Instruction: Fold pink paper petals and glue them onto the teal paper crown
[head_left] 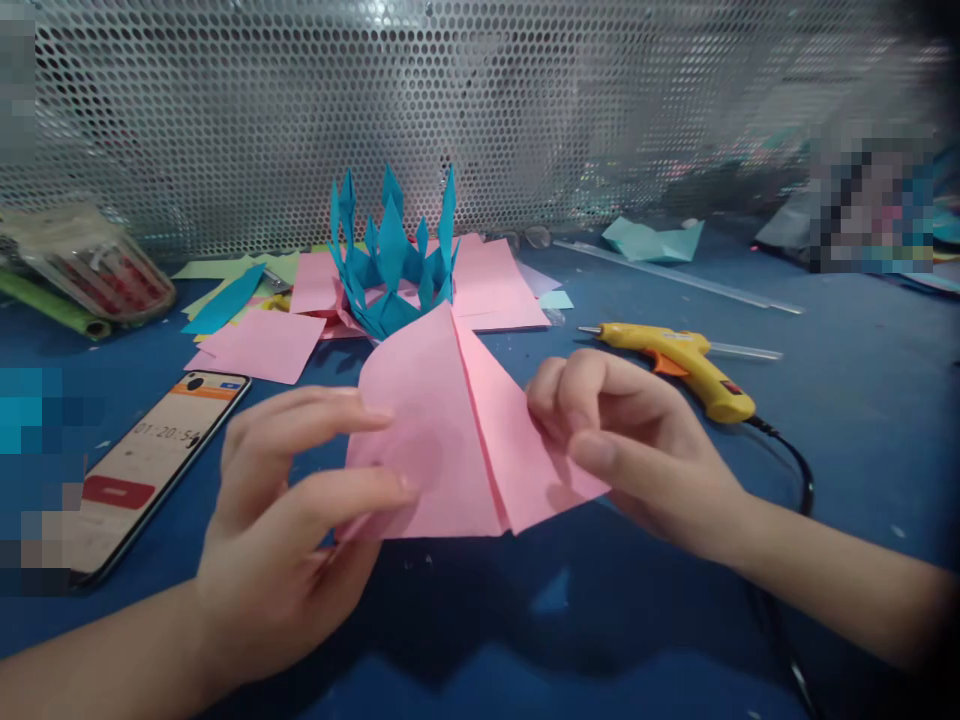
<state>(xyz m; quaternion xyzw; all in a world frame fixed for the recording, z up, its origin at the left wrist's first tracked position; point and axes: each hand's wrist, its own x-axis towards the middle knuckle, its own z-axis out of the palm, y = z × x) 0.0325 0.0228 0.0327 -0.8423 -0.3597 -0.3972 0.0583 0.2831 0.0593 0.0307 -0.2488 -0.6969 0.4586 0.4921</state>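
A pink paper sheet (457, 440), folded into a pointed kite shape, is held just above the blue table (862, 420) by both hands. My left hand (292, 500) pinches its left flap between thumb and fingers, curling that flap over. My right hand (630, 440) grips the right flap with fingers curled and thumb on top. Behind the sheet stands a spiky blue folded-paper crown (394, 265).
A yellow glue gun (686, 365) with a black cord lies to the right. A phone (142, 470) showing a timer lies at the left. Loose pink sheets (262, 345), green and blue papers, a clear plastic pack (94, 265) and a perforated metal screen (480, 100) sit behind.
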